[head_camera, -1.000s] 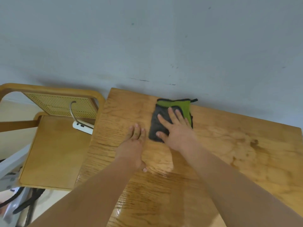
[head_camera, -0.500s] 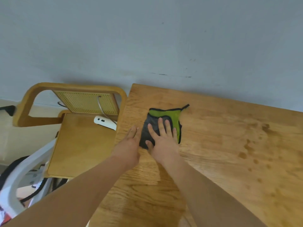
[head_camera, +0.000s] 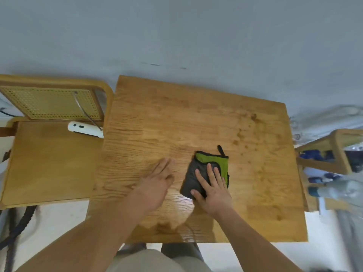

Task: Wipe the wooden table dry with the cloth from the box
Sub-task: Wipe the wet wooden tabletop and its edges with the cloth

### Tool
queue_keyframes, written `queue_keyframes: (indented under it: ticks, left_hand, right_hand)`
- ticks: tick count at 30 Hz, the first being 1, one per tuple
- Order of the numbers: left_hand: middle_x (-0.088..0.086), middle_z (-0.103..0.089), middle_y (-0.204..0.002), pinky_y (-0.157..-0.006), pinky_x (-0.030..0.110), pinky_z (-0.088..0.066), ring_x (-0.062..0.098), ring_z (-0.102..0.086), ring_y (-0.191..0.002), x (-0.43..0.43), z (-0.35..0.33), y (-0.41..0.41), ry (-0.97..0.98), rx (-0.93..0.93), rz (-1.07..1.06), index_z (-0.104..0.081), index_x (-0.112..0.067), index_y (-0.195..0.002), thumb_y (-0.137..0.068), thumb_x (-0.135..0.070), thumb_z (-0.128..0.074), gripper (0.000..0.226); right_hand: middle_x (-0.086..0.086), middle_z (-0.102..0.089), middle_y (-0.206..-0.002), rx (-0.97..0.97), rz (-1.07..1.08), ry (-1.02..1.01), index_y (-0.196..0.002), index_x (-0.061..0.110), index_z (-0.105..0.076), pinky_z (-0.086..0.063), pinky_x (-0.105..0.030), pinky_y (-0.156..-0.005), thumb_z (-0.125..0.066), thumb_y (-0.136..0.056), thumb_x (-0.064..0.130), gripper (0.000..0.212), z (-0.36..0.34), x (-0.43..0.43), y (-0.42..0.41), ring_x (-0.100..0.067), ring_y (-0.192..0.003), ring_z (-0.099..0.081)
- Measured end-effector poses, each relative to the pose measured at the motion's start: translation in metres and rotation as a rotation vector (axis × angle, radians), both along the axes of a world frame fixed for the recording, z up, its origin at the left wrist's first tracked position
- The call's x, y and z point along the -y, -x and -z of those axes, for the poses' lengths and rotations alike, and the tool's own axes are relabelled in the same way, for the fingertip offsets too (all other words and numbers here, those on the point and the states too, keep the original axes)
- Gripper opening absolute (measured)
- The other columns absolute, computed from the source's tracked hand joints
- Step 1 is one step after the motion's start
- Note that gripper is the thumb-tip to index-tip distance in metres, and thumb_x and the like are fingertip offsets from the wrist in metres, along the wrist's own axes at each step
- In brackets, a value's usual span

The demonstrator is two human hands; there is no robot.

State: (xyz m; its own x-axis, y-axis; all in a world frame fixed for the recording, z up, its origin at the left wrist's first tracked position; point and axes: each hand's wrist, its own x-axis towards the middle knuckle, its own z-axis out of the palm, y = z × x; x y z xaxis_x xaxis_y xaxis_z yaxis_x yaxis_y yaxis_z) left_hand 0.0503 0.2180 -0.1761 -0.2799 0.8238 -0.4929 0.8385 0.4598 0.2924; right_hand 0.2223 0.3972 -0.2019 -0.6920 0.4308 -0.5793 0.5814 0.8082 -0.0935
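The right hand [head_camera: 213, 188] lies flat, fingers spread, pressing the folded grey-and-green cloth [head_camera: 206, 171] onto the wooden table [head_camera: 176, 118] right of its middle. The left hand [head_camera: 157, 183] rests open on bare wood just left of the cloth, gripping nothing. With only palm pressure holding it, the cloth could bunch or slip out mid-stroke, and the dark spots [head_camera: 245, 132] at the far right might get missed
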Motion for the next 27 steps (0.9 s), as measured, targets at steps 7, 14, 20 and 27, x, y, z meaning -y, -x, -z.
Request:
queue_keyframes:
  ticks: [7,14,20,27]
  left_hand:
    - [0.006,0.025,-0.170,-0.127,0.037,-0.004,0.021,0.017,-0.158,-0.017,-0.015,-0.039,-0.038,0.092,-0.178,-0.017,-0.020,-0.163,-0.105,-0.023,-0.049,0.066]
    - [0.006,0.010,-0.173,-0.128,0.041,-0.017,0.024,0.006,-0.159,-0.061,-0.004,-0.116,-0.036,0.057,-0.331,-0.019,-0.016,-0.163,-0.104,-0.025,-0.051,0.069]
    - [0.011,0.016,-0.172,-0.129,0.042,-0.010,0.027,0.012,-0.159,-0.118,0.000,-0.206,-0.002,-0.078,-0.322,-0.026,-0.017,-0.161,-0.102,-0.031,-0.047,0.064]
    - [0.010,0.011,-0.172,-0.127,0.042,-0.006,0.029,0.009,-0.159,-0.198,-0.005,-0.286,-0.027,-0.004,-0.156,-0.026,-0.020,-0.160,-0.100,-0.030,-0.051,0.066]
  right_hand:
    - [0.005,0.041,-0.160,0.052,0.059,0.009,-0.156,0.052,0.017,0.012,-0.049,-0.125,-0.025,-0.101,0.071,0.072,-0.002,-0.030,-0.003,-0.023,-0.149,0.037]
    - [0.001,0.038,-0.162,-0.061,-0.170,0.065,-0.158,0.049,0.014,0.014,-0.051,-0.124,-0.025,-0.101,0.068,0.072,0.007,-0.036,-0.053,-0.024,-0.148,0.038]
    - [0.005,0.039,-0.161,-0.074,-0.397,0.094,-0.159,0.050,0.006,0.015,-0.049,-0.124,-0.030,-0.101,0.067,0.071,0.008,-0.074,-0.152,-0.018,-0.147,0.040]
    - [0.013,0.042,-0.159,-0.064,-0.203,0.070,-0.156,0.056,0.011,0.016,-0.043,-0.123,-0.029,-0.098,0.071,0.072,0.008,-0.156,-0.272,-0.012,-0.145,0.042]
